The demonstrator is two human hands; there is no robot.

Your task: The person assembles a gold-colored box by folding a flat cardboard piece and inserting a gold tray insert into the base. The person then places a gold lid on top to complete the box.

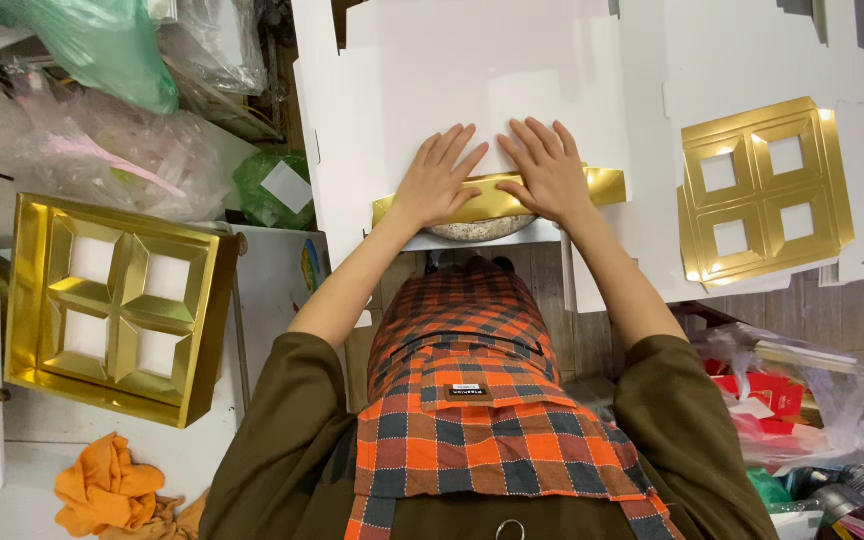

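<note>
1. A gold card strip [497,197] lies across the middle of the frame, on the near edge of a large white cardboard sheet [472,80].
2. The left hand [439,180] lies flat on the left half of the strip, palm down, fingers spread and pointing toward the top of the frame.
3. The right hand [549,170] lies flat on the right half, fingers slightly fanned, its thumb touching the strip near the middle; neither hand pinches anything.
4. The two hands sit just beside each other, thumbs nearly meeting over the strip.
5. A round, speckled grey object [480,229] shows just below the strip, partly hidden under it.
6. At the right of the frame, a flat gold insert [760,190] with four square cut-outs rests on more white cardboard.
7. At the left, a gold tray [117,305] with four square compartments sits on a white surface.
8. An orange cloth [107,487] lies crumpled in the lower left corner.
9. Clear plastic bags [122,150] are piled at the upper left, with a green bag [102,45] above them.
10. The person wears an orange checked apron [472,400] over brown sleeves.
</note>
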